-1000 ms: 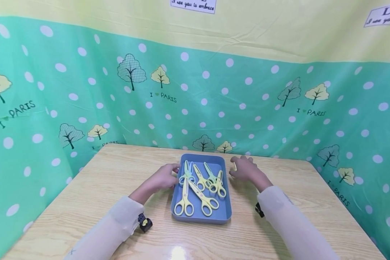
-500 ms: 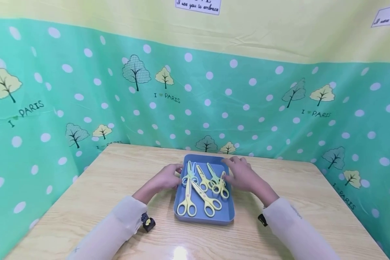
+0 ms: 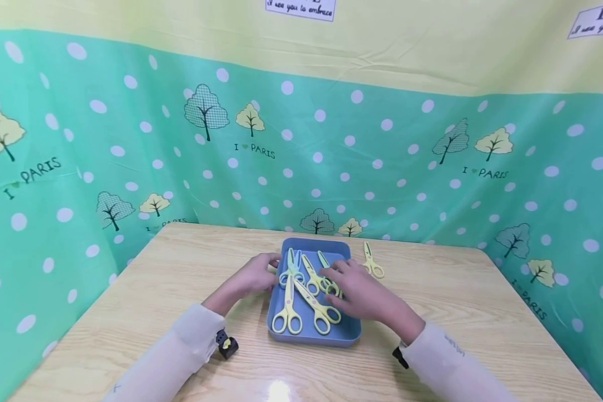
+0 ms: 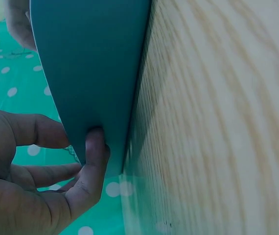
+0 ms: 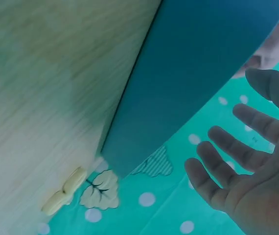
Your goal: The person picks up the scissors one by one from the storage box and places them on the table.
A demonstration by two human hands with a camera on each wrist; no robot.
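My left hand (image 3: 251,277) is at the left side of a blue tray (image 3: 314,340); in the left wrist view its fingertips pinch the tray wall (image 4: 88,63), one pressed on the outside. My right hand (image 3: 359,290) hovers over the tray's right side, fingers spread and slightly bent, nothing in them. It hides part of a green-bladed pair of scissors (image 3: 322,258) and a yellow pair. Other scissors lie in the tray: two long yellow pairs in front, a yellow pair (image 3: 309,267) in the middle and a mint pair (image 3: 291,266) at the left.
On the wooden table (image 3: 432,312), just right of the tray, lies another yellow pair of scissors (image 3: 368,254). A green and yellow curtain (image 3: 392,162) with dots and trees hangs behind the table and along both sides.
My right hand has moved from the yellow scissors on the table, right of the tray, leftward over the tray. Those scissors now show uncovered. The left hand stays at the tray's left side.
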